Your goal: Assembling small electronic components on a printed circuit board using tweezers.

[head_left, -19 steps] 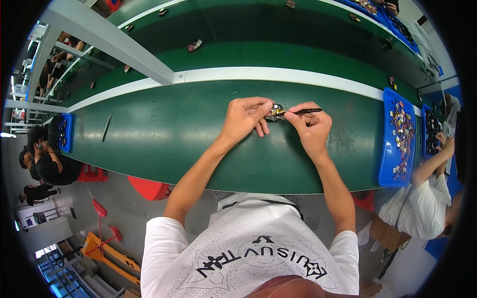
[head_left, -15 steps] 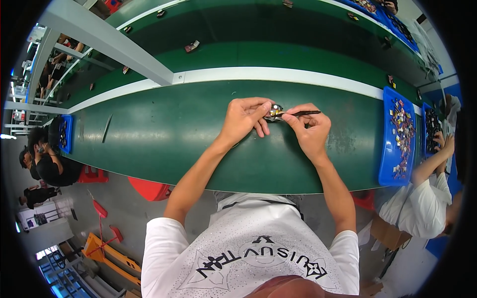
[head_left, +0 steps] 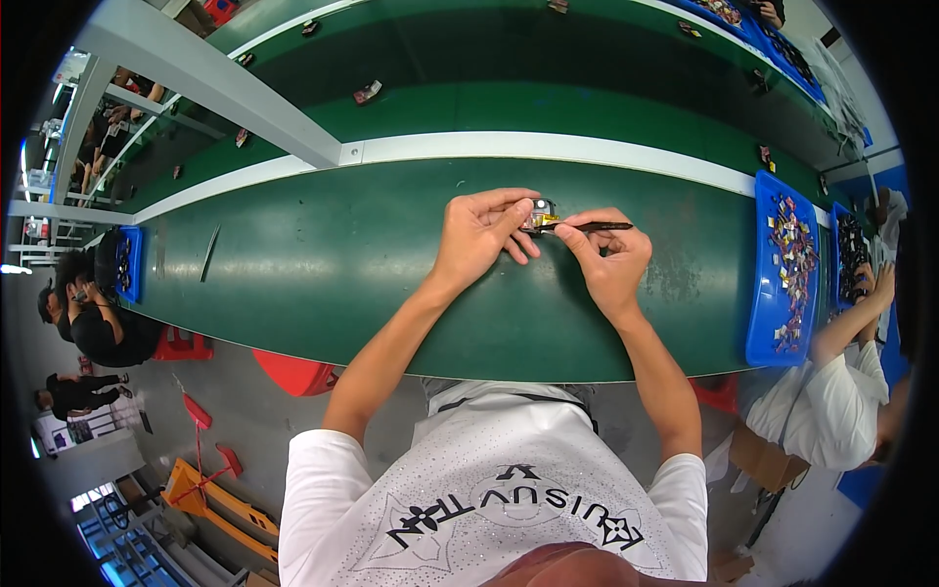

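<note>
My left hand (head_left: 479,238) is closed on a small electronic part (head_left: 542,208) with a black, yellow and silvery face, gripped by its left side between thumb and fingers. In my right hand (head_left: 610,256) is a slim dark pair of tweezers (head_left: 608,226), pinched near its tip. That tip points left and meets the lower edge of the part; the exact contact is too small to make out. Both hands are just above the green worktable (head_left: 352,254).
A blue tray (head_left: 758,323) of small colourful parts stands at right, beside a co-worker's arm (head_left: 853,315). A thin metal strip (head_left: 210,252) lies on the left. Beyond the white rail (head_left: 548,147), a green conveyor belt (head_left: 469,103) carries scattered parts. A red stool (head_left: 293,372) stands below.
The electronic part has turned slightly in my left hand, showing more of its face. My right hand and the tweezers barely shifted. Parts on the belt have moved slightly left.
</note>
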Tool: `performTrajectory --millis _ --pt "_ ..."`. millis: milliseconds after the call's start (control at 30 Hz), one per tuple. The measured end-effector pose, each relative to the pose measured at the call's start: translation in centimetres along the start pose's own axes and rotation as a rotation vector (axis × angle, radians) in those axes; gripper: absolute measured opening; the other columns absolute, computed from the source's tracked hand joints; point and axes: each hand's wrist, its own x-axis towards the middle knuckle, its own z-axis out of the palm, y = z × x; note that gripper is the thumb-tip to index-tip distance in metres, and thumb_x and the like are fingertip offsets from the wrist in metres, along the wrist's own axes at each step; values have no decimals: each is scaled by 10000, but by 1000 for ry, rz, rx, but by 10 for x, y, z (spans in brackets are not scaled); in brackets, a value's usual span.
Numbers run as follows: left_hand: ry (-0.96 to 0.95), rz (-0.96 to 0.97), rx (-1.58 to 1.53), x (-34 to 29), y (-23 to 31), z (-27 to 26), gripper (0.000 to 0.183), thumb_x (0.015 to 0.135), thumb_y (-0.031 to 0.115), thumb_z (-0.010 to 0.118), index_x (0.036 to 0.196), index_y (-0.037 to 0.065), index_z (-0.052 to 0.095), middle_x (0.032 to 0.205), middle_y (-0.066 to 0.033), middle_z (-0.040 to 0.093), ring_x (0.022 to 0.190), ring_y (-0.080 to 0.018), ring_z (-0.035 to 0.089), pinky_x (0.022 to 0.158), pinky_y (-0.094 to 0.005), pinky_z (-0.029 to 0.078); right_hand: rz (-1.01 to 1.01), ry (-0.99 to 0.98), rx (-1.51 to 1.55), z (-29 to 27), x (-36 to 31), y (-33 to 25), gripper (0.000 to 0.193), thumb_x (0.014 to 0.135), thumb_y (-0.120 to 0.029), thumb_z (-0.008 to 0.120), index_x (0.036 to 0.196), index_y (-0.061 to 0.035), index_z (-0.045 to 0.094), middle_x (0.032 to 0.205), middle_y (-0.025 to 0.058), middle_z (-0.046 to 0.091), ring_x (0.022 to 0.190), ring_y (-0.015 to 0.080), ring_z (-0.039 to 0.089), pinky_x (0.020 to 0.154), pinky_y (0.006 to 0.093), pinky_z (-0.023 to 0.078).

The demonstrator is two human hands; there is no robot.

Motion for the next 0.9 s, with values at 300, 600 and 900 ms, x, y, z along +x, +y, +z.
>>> performTrajectory --millis 300,600,900 --pt "32 16 48 1 -1 -1 309 1007 123 636 1194 -123 655 905 -184 721 634 -204 713 514 -268 575 -1 22 16 1 2 -3 94 826 15 811 886 23 739 711 -22 655 492 -14 384 449 198 257" --pt "31 6 46 1 -4 -1 297 1008 112 632 1188 -122 658 909 -187 722 619 -196 703 509 -265 569 -104 -23 -123 -2 1 0 117 798 -12 836 882 -15 755 662 -10 627 463 14 360 441 222 258" --pt "36 -13 93 2 -2 2 297 1006 100 628 1202 -122 650 888 -180 723 623 -184 698 508 -262 564 -191 -30 -205 -2 3 0 114 778 -29 846 850 -49 760 622 -10 630 437 34 355 429 236 264"
